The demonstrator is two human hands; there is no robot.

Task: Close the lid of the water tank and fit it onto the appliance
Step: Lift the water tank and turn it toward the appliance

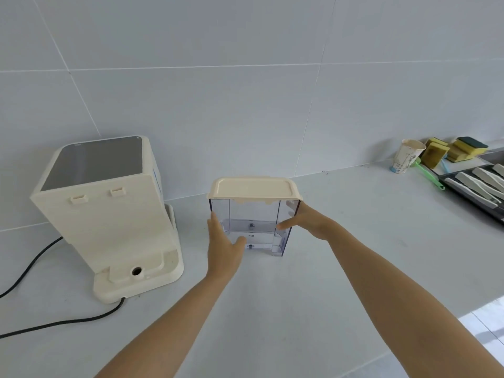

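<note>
A clear plastic water tank point(253, 226) stands upright on the counter, with its cream lid point(255, 188) lying flat on top. My left hand point(222, 248) rests flat against the tank's left side, thumb across the lower front. On the tank's right side is my right hand point(306, 221), with the thumb on the front edge and the fingers behind the wall. Both hands clasp the tank between them. The cream appliance point(109, 214) stands to the left, its back toward me, showing two slots and a base with a round port point(136, 270).
A black power cord point(54, 323) runs from the appliance base across the counter to the left. At the far right stand a paper cup point(406, 156), several yellow sponges point(452, 150), a green brush and a dark tray point(480, 186). The counter edge drops off at the lower right.
</note>
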